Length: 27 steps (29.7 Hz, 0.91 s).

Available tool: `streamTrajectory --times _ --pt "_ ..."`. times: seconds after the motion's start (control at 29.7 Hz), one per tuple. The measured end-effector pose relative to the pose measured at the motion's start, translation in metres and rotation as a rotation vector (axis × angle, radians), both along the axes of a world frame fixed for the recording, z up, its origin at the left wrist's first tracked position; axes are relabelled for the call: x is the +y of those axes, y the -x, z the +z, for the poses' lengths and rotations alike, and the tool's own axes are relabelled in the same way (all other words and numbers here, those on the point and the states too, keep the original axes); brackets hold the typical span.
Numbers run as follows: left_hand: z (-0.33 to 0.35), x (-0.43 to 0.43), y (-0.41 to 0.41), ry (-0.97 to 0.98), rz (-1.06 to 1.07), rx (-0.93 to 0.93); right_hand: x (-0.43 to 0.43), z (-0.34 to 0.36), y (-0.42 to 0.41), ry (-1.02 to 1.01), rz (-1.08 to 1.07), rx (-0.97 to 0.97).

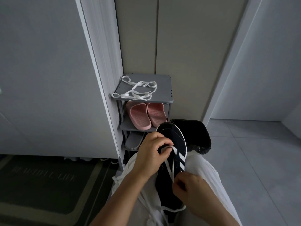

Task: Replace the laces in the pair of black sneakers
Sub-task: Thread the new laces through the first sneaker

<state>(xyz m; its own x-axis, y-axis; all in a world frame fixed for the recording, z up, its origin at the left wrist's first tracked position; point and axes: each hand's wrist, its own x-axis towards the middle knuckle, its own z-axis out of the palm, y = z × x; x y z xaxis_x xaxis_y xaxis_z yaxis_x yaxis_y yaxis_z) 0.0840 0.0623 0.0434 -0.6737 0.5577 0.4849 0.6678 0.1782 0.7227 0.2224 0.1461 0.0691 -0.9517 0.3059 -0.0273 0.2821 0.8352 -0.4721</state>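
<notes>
A black sneaker with white side stripes lies on my lap, toe pointing away. My left hand pinches a white lace at the eyelets near the shoe's middle. Closer to me, my right hand grips the same lace beside the shoe's right edge, and the strand runs taut between both hands. Another loose white lace lies tangled on top of the grey shoe rack. The second sneaker is not in view.
Pink slippers sit on the rack's middle shelf, with a grey shoe below. A bin with a black bag stands right of the rack. A dark doormat lies at the left, grey floor tiles at the right.
</notes>
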Motion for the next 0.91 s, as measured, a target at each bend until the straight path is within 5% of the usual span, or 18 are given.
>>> streamTrajectory --times 0.17,0.4,0.57,0.74,0.91 --pt "-0.004 -0.003 -0.002 -0.009 -0.009 0.041 0.004 0.016 -0.007 0.316 0.041 -0.153" --pt "-0.006 -0.013 -0.009 0.027 -0.03 0.02 0.013 0.007 -0.01 0.308 -0.051 -0.147" --pt "-0.022 -0.029 -0.026 -0.073 0.205 -0.104 0.011 -0.004 -0.002 0.351 -0.183 -0.045" --pt "-0.019 -0.025 -0.027 -0.092 0.168 -0.278 -0.001 -0.007 0.018 0.031 -0.236 0.046" --pt "-0.006 -0.025 -0.01 0.003 0.033 -0.218 -0.002 -0.024 0.032 -0.137 -0.247 0.234"
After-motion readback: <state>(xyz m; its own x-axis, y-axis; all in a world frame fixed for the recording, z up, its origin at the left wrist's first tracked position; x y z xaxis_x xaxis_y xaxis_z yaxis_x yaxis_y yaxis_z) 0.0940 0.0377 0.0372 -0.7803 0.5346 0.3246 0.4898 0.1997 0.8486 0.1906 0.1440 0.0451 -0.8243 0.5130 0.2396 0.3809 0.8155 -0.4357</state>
